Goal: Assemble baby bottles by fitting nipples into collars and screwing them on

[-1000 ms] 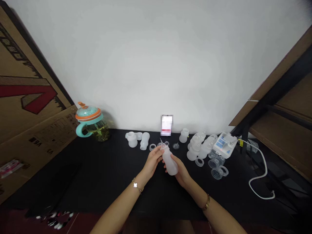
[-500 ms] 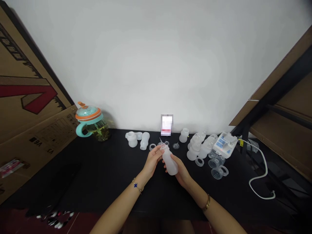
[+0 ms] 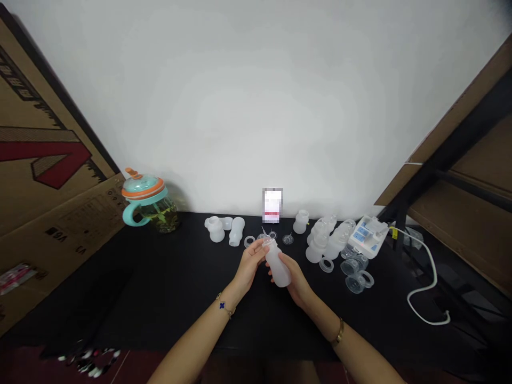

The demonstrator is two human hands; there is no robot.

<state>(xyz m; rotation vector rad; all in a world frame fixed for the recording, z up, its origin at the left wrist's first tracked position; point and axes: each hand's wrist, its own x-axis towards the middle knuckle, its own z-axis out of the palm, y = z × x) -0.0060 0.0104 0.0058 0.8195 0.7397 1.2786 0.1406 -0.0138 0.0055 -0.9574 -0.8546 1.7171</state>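
My right hand [image 3: 294, 274] is wrapped round the body of a frosted white baby bottle [image 3: 278, 269], which is tilted with its neck pointing up and left. At the bottle's mouth, my left hand [image 3: 250, 261] pinches a small clear piece with a thin stem [image 3: 266, 237]; how deep it sits in the neck I cannot tell. Just beyond my hands lie a white ring [image 3: 249, 241] and a clear disc with a thin stem [image 3: 288, 239], with other small clear parts partly hidden behind my left fingers.
Empty-looking white bottles [image 3: 216, 229] stand and lie to the left, another bottle [image 3: 301, 221] at the back. Several clear-topped bottles [image 3: 318, 248], a ring [image 3: 326, 264], clear cups [image 3: 354, 283] and a white box-like device [image 3: 368, 236] with a cable [image 3: 434, 266] are right. A teal-lidded jug [image 3: 150, 202] stands left.
Both hands keep the same hold on the bottle and the clear piece. The whole view has shifted very slightly; nothing on the table has moved.
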